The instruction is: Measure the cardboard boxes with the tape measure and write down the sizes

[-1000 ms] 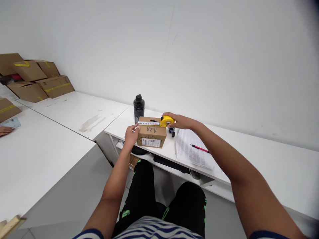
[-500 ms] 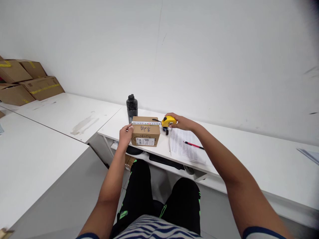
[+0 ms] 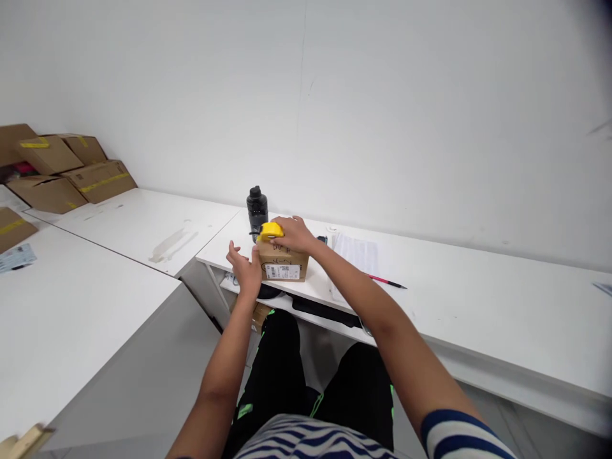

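A small cardboard box [image 3: 297, 262] with a white label and black handwriting stands at the front edge of the white table. My right hand [image 3: 292, 233] grips a yellow tape measure [image 3: 271, 231] above the box's left top edge. No blade shows stretched across the top now. At the box's left side is my left hand [image 3: 246, 268], its fingers spread and its thumb against or very near the box's corner. Just behind stands a dark water bottle [image 3: 257, 209].
Printed sheets [image 3: 356, 254] lie right of the box, with a red and black pen [image 3: 387, 280] by them. A small black object [image 3: 322, 240] sits behind my right wrist. Several cardboard boxes [image 3: 102, 181] are stacked at the far left. A shelf [image 3: 329, 324] runs under the tabletop.
My right hand has brought the tape measure leftward over the box, and the blade that lay across the top is no longer visible. My left hand has let go of the blade's end and opened.
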Motion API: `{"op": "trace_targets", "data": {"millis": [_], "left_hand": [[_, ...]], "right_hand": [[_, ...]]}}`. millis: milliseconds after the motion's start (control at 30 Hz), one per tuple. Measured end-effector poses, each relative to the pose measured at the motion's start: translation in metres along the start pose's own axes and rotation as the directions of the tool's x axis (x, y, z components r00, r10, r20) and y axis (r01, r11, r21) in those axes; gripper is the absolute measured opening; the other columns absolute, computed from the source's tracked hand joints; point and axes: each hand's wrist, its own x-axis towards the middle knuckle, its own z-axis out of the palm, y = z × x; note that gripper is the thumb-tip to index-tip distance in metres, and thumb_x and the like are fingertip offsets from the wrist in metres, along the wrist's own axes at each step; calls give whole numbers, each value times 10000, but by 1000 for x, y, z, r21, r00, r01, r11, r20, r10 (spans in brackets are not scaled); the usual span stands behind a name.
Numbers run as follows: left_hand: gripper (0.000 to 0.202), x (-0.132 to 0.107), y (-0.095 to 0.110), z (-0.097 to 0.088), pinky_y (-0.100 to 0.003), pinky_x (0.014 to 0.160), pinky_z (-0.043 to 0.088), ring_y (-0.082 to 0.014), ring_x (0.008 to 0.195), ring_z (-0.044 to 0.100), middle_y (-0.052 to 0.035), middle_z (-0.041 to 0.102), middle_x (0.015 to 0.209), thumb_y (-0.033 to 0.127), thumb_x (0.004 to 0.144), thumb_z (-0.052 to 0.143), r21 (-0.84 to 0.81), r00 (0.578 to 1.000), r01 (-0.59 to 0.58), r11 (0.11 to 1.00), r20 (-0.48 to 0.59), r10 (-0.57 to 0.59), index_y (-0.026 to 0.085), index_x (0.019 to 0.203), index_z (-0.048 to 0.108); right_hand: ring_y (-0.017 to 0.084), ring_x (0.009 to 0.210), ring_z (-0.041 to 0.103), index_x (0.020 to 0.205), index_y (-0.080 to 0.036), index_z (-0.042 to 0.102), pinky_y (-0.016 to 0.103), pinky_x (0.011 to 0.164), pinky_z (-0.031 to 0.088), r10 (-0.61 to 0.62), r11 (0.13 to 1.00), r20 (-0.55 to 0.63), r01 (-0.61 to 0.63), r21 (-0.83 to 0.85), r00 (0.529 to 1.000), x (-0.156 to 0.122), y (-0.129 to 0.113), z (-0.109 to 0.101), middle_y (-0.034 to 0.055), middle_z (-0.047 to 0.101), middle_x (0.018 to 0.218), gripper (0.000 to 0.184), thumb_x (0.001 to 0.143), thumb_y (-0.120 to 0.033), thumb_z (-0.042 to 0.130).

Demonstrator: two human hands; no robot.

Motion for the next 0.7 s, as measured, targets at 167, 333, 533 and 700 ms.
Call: {"op": "trace_targets", "data": {"millis": [167, 333, 533, 700], "left_hand": [[660, -38, 9, -34, -331, 909, 469, -185, 959, 560, -135, 490, 1273, 626, 923, 407, -207, 999, -10, 978, -42, 1, 212, 1433, 342], [687, -75, 20, -35, -328, 806, 532, -219, 995, 635, -107, 616, 1167, 765, 847, 382, -456, 920, 220, 862, 391, -28, 261, 1296, 507], [594, -120, 14, 21, -358, 875, 518, -249, 1042, 641, -96, 646, 1171, 634, 784, 615, -389, 776, 343, 855, 630, -25, 251, 1231, 532], [443, -140, 22, 79, -400, 898, 474, -268, 944, 613, -65, 636, 957, 466, 676, 759, -293, 657, -69, 954, 706, 265, 229, 1009, 587]], "right_hand": [[270, 1160, 591, 1213, -265, 591, 537, 1177, 164, -124, 989, -140, 134, 67, 982, -4, -42, 21, 55, 686, 1208, 407, 854, -454, 626], [269, 1280, 523, 1354, -358, 535, 529, 1219, 100, -46, 998, -166, 53, 40, 985, -94, -53, 39, 39, 649, 1287, 506, 867, -486, 584], [352, 1450, 295, 1430, -314, 487, 584, 1182, 145, 186, 961, -187, -218, -167, 964, -210, 17, 30, 102, 381, 1557, 628, 854, -544, 590], [332, 1079, 619, 1384, -233, 535, 513, 924, 430, 756, 552, -279, -806, -215, 592, -262, 145, -27, 192, 635, 1218, 461, 950, -370, 459]]}}
